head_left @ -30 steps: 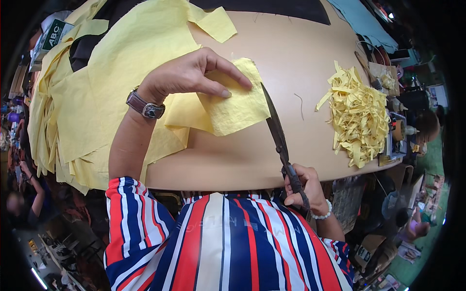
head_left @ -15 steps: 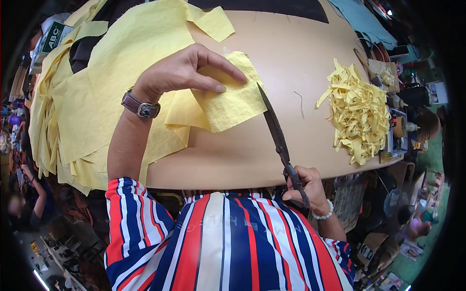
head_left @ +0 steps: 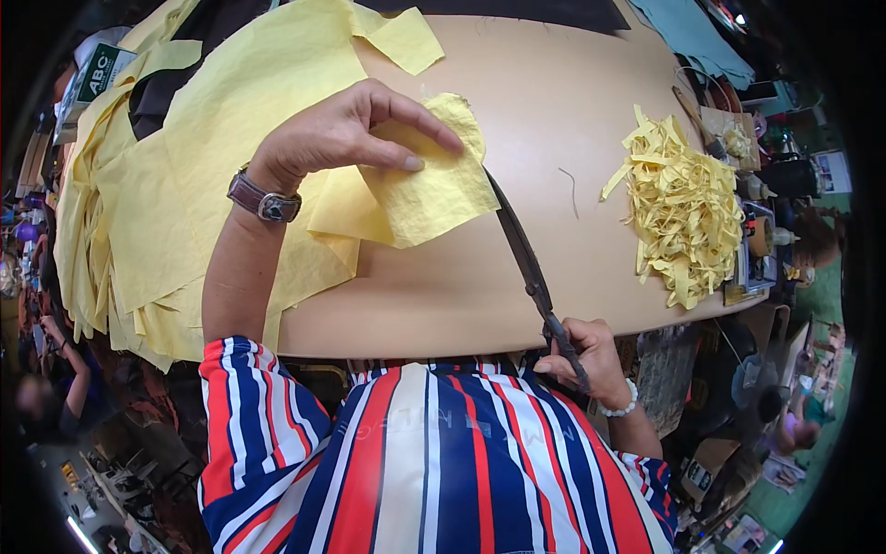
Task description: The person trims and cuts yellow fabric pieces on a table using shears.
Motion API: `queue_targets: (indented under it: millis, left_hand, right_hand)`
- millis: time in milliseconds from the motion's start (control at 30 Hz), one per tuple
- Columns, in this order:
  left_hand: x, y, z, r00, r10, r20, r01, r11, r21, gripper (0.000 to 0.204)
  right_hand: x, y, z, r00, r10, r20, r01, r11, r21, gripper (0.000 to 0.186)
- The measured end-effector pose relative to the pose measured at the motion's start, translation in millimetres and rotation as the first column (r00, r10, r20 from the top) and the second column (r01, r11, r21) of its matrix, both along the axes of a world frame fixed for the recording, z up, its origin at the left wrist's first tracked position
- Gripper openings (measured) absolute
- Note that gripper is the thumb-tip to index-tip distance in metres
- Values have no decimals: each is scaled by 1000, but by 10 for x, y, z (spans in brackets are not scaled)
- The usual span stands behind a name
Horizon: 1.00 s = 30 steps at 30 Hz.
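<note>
My left hand (head_left: 355,129) pinches a small piece of yellow fabric (head_left: 434,194) between thumb and fingers, lifted over the table. Long dark scissors (head_left: 526,263) are gripped in my right hand (head_left: 595,360) close to the table's front edge. Their blades point up and away from me and lie along the fabric piece's right edge. The tip is partly hidden by the fabric. Left of my left hand, large sheets of the same yellow fabric (head_left: 203,212) lie spread and stacked, with more folds draping at the table's left side.
A heap of thin yellow fabric strips (head_left: 688,217) sits on the right of the tan table (head_left: 415,314). Behind it are a brush (head_left: 699,125) and light blue cloth (head_left: 692,37). Black material (head_left: 535,18) lies along the far side. Another person's arm (head_left: 74,365) shows at the far left.
The scissor blades have closed along the fabric's right edge, where the tip stood exposed before. My left hand and the fabric piece have shifted slightly left.
</note>
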<state>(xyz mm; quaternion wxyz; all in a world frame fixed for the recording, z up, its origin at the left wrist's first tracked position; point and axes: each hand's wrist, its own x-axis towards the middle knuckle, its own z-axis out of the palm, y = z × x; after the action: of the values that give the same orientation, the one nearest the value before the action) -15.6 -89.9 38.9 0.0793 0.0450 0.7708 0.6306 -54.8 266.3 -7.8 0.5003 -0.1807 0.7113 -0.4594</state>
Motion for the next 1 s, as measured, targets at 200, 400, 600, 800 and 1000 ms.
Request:
queue_targets:
  millis: [200,400,600,800,1000]
  left_hand:
    - [-18,34,13,999,-29,15,30,999,-24,36]
    - [-48,69,-72,993,-113,36,112,994,17,34]
    - [-35,82,-87,990,-128,53,125,990,59,34]
    - [-13,95,-48,991,-105,77,102,994,46,35]
    - [-13,94,-93,991,-129,36,128,991,37,34]
  right_hand:
    - [-32,10,-92,1000,19,14,-15,979,-206,49]
    - [-37,-107,-93,999,24,-25,-29,973,-227,48]
    - [-36,-142,-90,1000,19,-12,-22,977,-212,48]
    - [-27,-144,-126,1000,16,-14,-19,973,-228,48]
    - [-15,-133,-147,1000,14,-22,-18,977,-212,43]
